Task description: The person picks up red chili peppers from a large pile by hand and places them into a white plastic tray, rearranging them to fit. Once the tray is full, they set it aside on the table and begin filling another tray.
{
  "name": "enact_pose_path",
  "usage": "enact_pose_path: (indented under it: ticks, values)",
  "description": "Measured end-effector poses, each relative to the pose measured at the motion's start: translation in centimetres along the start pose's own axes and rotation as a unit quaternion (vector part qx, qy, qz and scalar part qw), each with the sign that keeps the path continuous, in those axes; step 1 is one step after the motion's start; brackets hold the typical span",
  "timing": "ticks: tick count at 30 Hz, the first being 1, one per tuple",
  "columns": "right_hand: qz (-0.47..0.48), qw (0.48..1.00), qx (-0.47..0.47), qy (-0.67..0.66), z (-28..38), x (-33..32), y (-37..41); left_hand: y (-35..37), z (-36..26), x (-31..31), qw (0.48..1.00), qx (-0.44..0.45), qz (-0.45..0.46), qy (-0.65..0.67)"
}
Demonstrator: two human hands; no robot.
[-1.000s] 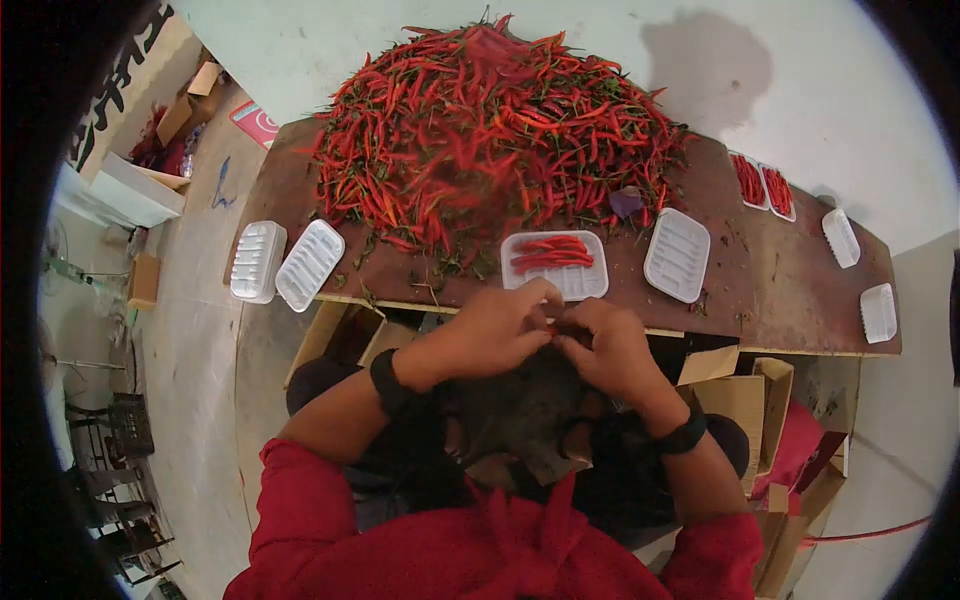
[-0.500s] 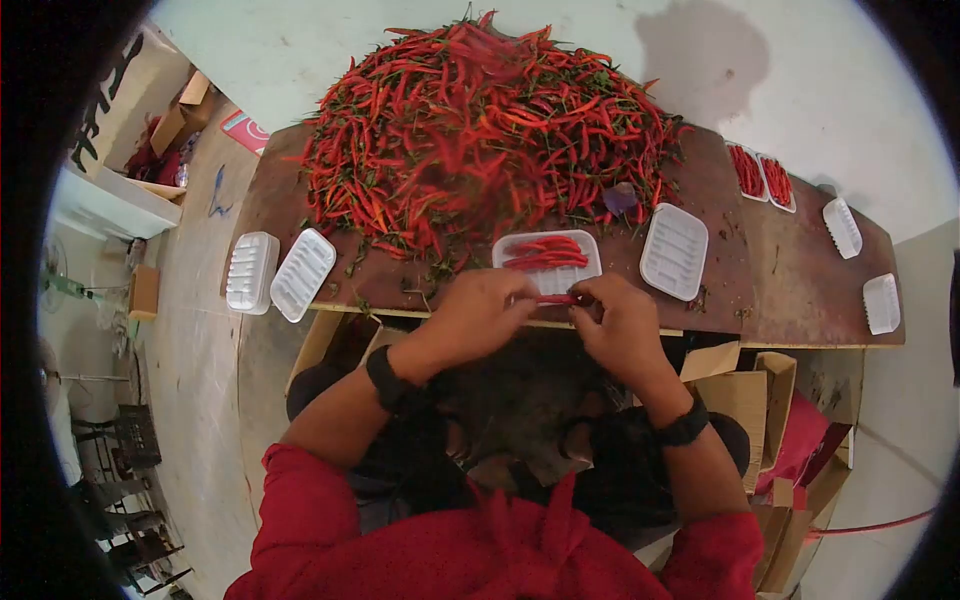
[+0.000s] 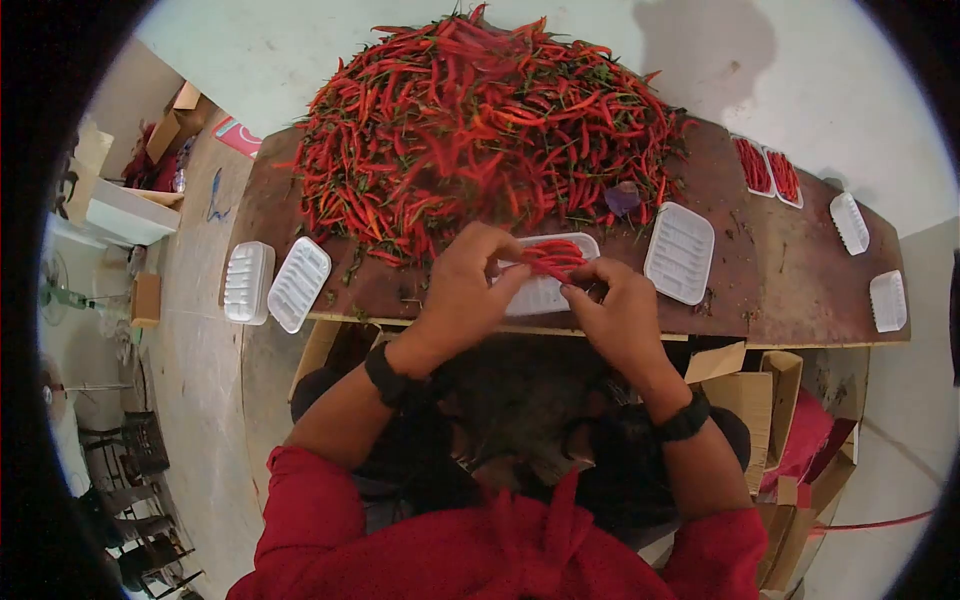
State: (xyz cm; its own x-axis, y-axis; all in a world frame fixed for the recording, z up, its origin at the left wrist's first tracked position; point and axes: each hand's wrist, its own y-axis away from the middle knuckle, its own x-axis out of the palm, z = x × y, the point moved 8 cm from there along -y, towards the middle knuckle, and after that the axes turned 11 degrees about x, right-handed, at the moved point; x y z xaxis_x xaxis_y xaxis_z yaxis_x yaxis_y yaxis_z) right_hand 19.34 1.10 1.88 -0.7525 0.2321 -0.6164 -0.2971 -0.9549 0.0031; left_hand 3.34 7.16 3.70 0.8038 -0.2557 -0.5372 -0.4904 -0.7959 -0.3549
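A white tray [image 3: 538, 297] lies at the table's front edge, with red chilies [image 3: 556, 252] in its upper part. Over the tray's left side is my left hand [image 3: 468, 285], thumb and fingers pinched at the left end of a red chili. My right hand [image 3: 615, 305] pinches the same chili's right end at the tray's right side. The chili lies level against the lower side of the others in the tray. Behind both hands rises a large heap of red chilies [image 3: 400, 130] with green stems.
Empty white trays lie to the left [image 3: 299, 285] and right [image 3: 680, 253]. Two filled trays [image 3: 783, 178] are farther right, with two more white trays near the table's right end. A purple scrap [image 3: 621, 198] rests on the heap's edge. Open cardboard boxes [image 3: 735, 400] stand below.
Both hands have moved up and forward over the tray, bringing the chili from the tray's front edge to the chilies inside. The left hand is raised higher.
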Motion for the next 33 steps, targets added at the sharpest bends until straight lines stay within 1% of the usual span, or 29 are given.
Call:
enact_pose_path:
  ticks: [3,4,6,7,9,11,13,15,16,17,18,20,21,23,28,29,30,33]
  values:
    - [0.009,0.999,0.029,-0.019,0.0,0.7,-0.1,0.2,0.2,0.5,1.000,-0.001,0.020,0.004]
    - [0.017,0.998,0.041,-0.045,-0.1,1.1,0.0,0.2,0.1,0.6,1.000,-0.001,0.022,0.005]
    - [0.026,0.996,0.053,-0.071,0.0,1.8,0.2,0.6,0.5,1.7,0.994,-0.054,0.063,0.069]
    - [0.042,0.994,0.061,-0.077,0.1,2.2,0.3,0.7,0.5,1.9,0.994,-0.055,0.064,0.069]
    - [0.057,0.993,0.070,-0.082,0.1,2.8,0.4,1.0,1.1,2.5,0.988,-0.076,0.067,0.115]
    - [0.029,0.997,0.010,-0.066,0.8,2.8,0.6,1.1,1.7,2.8,0.987,-0.076,0.062,0.125]
    - [0.042,0.996,0.005,-0.074,1.1,2.9,0.5,1.0,1.9,2.7,0.986,-0.077,0.057,0.134]
    - [0.056,0.995,0.001,-0.083,1.2,2.9,0.4,0.4,1.5,2.2,0.993,-0.048,0.084,0.071]
    - [0.072,0.996,0.001,-0.053,1.1,3.1,0.3,0.1,1.6,1.9,0.993,-0.049,0.085,0.070]
    - [0.088,0.996,0.001,-0.024,0.8,3.2,0.3,-0.3,1.6,1.3,0.996,-0.039,0.077,0.031]
    - [0.089,0.996,0.002,-0.025,0.7,3.1,0.2,-0.6,1.8,0.8,0.997,-0.030,0.069,-0.008]
    - [0.089,0.993,-0.010,0.074,0.5,3.1,0.0,-1.0,2.4,0.5,0.998,-0.021,0.060,-0.020]
    - [0.090,0.993,-0.010,0.073,0.3,3.1,0.0,-1.1,2.6,0.4,0.998,-0.010,0.050,-0.031]
    - [0.078,0.984,-0.042,0.155,0.3,3.4,0.1,-1.1,3.3,0.7,0.999,-0.012,0.046,-0.014]
    - [0.099,0.974,-0.050,0.199,0.2,4.1,0.3,-1.2,3.6,1.6,0.999,-0.015,0.037,0.008]
    - [0.104,0.971,-0.052,0.207,0.2,4.2,0.4,-1.3,3.5,1.6,1.000,-0.003,0.030,0.006]
    - [0.104,0.972,-0.050,0.207,0.2,4.1,0.4,-1.3,3.4,1.6,1.000,0.008,0.023,0.004]
    - [0.104,0.972,-0.050,0.206,0.1,4.1,0.2,-1.5,3.2,1.9,1.000,0.007,0.019,0.024]
